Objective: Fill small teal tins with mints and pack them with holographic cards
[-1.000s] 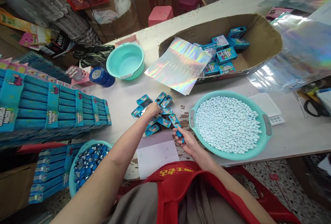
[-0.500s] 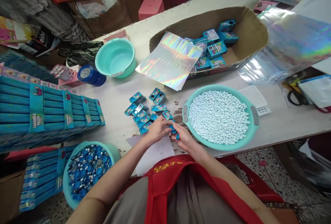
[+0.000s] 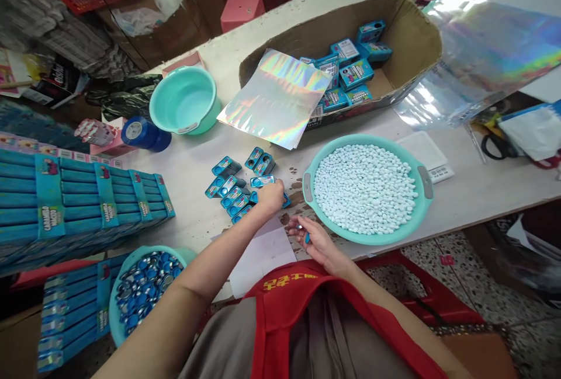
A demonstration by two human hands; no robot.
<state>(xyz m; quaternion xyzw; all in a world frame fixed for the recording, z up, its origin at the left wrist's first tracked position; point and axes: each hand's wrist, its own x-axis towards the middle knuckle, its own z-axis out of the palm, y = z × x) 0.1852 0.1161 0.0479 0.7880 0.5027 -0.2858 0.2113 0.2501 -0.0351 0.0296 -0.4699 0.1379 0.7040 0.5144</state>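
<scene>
My left hand (image 3: 270, 197) reaches down over a group of small blue tins (image 3: 235, 194), its fingers curled and mostly hidden behind the back of the hand. Part of one tin (image 3: 286, 200) shows just beyond it. In front of the white bowl, my right hand (image 3: 316, 240) is turned palm up with fingers bent around a few small blue round caps (image 3: 307, 238). Many similar blue and silver caps (image 3: 149, 285) fill a turquoise basin at lower left. White oval candies (image 3: 366, 189) fill the wide turquoise bowl (image 3: 308, 186) to the right.
Behind the tins stand an unfilled turquoise basin (image 3: 156, 104), rolls of blue tape (image 3: 142, 134) and a cardboard box (image 3: 397, 90) holding blue packs. Shiny holographic sheets (image 3: 274, 101) lean on the box. Stacked blue cartons (image 3: 87, 192) rise at left. A white scale (image 3: 427, 157) sits behind the bowl.
My hands were together over a tin and have moved apart. The left went up and over the tins; the right drew back slightly toward me, still with caps. The view shifted a little.
</scene>
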